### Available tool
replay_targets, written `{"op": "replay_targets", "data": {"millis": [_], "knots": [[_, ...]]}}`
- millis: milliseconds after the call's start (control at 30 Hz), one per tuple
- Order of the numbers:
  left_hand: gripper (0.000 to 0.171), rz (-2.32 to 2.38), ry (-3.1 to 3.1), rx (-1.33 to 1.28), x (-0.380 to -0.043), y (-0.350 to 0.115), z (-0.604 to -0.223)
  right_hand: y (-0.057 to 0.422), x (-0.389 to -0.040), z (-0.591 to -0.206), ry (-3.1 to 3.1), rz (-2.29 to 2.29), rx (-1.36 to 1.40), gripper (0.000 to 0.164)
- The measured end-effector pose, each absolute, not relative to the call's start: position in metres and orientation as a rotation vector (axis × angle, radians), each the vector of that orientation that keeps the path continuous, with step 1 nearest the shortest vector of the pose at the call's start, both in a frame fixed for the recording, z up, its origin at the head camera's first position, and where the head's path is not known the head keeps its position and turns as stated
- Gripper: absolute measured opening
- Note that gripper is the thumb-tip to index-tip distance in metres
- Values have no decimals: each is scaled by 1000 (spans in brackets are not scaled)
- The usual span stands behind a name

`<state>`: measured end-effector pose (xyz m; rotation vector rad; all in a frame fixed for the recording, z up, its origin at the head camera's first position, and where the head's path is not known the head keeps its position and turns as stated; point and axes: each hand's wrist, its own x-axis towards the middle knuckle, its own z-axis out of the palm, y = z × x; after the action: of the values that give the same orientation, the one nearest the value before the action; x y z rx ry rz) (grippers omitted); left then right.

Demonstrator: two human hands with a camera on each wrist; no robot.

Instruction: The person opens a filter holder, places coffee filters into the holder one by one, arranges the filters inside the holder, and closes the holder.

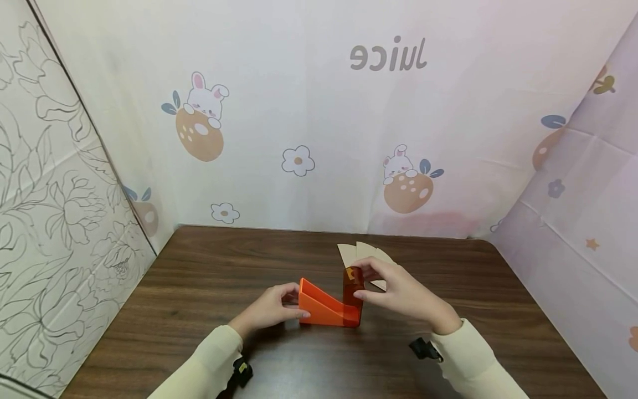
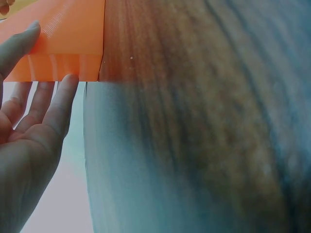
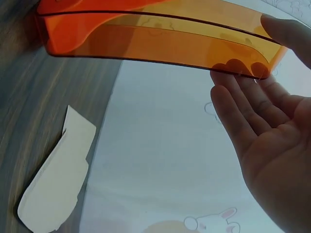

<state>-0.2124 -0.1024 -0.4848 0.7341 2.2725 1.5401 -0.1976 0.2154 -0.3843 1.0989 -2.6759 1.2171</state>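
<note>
A bright orange coffee filter holder (image 1: 321,308) with a wedge shape stands on the table. Its see-through amber lid (image 1: 352,288) rises upright at the right end, meeting the orange body at the bottom. My left hand (image 1: 271,306) holds the body's left end, thumb on the near side and fingers behind; the left wrist view shows fingertips against its orange wall (image 2: 53,65). With thumb and fingers on opposite sides, my right hand (image 1: 399,291) grips the lid near its top. Right behind that hand, cream paper coffee filters (image 1: 381,256) lie fanned out, partly hidden by it.
The dark wood-grain table (image 1: 239,249) ends at a patterned cloth backdrop (image 1: 299,111), with more cloth along both sides. Black wrist straps (image 1: 242,371) show at both sleeves. Beside the lid, the filters (image 3: 56,184) overlap in the right wrist view.
</note>
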Motion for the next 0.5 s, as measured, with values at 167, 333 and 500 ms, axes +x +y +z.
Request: {"op": "replay_targets", "data": {"millis": [167, 333, 500], "knots": [[32, 1537, 2273, 732, -212, -103, -484, 223, -196, -384, -2678, 1240, 1094, 43], [31, 1539, 2273, 731, -212, -102, -484, 230, -195, -384, -2674, 1235, 1086, 42], [31, 1542, 2270, 726, -212, -102, -484, 238, -193, -382, -2698, 1217, 1056, 40]]}}
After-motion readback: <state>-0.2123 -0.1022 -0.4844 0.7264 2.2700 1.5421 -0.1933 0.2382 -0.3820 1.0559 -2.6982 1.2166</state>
